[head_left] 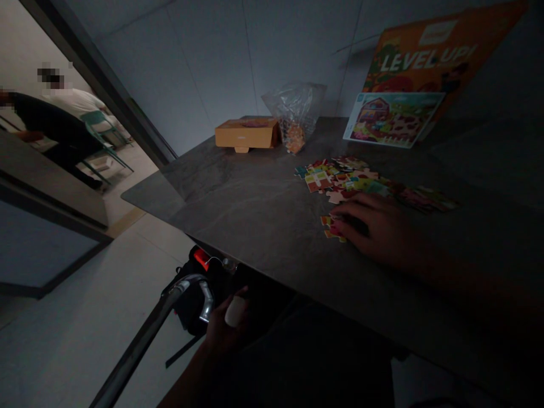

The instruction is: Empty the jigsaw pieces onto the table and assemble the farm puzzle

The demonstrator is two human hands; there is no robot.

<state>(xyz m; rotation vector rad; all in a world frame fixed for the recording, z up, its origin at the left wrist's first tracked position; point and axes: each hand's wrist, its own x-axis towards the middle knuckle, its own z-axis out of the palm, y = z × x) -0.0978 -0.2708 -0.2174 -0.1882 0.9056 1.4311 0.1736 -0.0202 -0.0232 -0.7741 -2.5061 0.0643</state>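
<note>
1. Right hand point(378, 226): on the table, palm down, fingers together and lightly curved, narrow rather than spread. The fingertips touch a small cluster of jigsaw pieces point(334, 226); we cannot tell whether they are pinching one.
2. Left hand point(225, 324): below the table edge, partly curled in dim light, with a pale oval object point(235, 311) against it. We cannot tell whether it is gripped. A chrome curved tube point(199, 289) and a black bag point(191, 303) with a red tag are just beside the hand.
3. Main loose puzzle pieces point(348, 181): a scattered pile on the right of the dark stone table point(238, 192), just far of the right hand.
4. Far edge: a cardboard box point(246, 134), a clear plastic bag point(295, 110) with orange contents, a farm picture card point(393, 119), and an orange "LEVEL UP!" board point(437, 62) leaning behind it.
5. Far left, through a doorway: a seated person in a white shirt point(72, 102) and a green chair point(100, 127).
</note>
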